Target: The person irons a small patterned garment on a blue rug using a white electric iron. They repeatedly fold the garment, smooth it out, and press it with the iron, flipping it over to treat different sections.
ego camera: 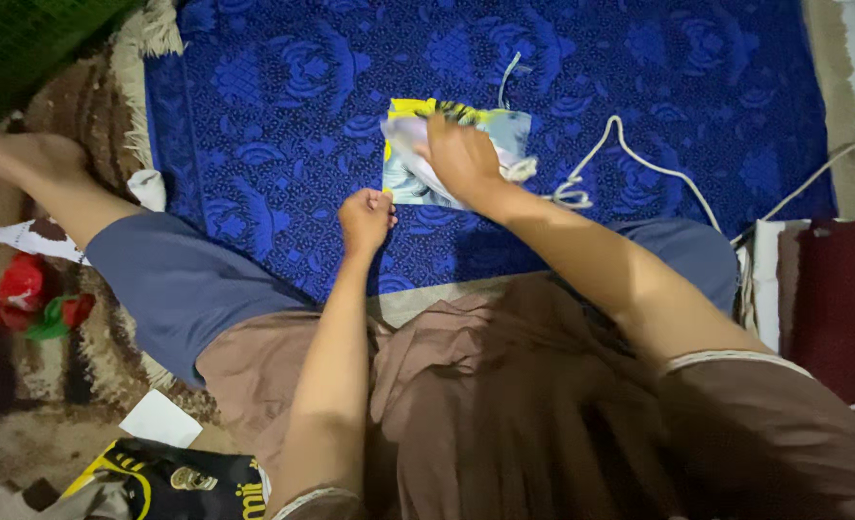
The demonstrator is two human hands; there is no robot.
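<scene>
Pressing down from above, the right hand [461,154] is lying over a flat printed pouch [454,152] on the blue patterned carpet [283,106]; its fingers are curled onto the pouch's upper part, and I cannot tell whether they are pinching it or only bearing on it. The right forearm is stretching diagonally out from the brown sleeve. The left hand [365,218] is sitting closed in a loose fist just beside the pouch's lower left corner, apparently touching its edge; I am seeing nothing clearly held in it.

The pouch is looking glossy and roughly square, pale grey with a yellow and black top band. A white cord [639,159] is trailing in loops across the carpet from beside the right wrist toward the right edge. The carpet is showing a raised floral weave with a fringed border. A red and green crumpled item [32,299] is lying well apart on the brown rug [23,424] at the left.
</scene>
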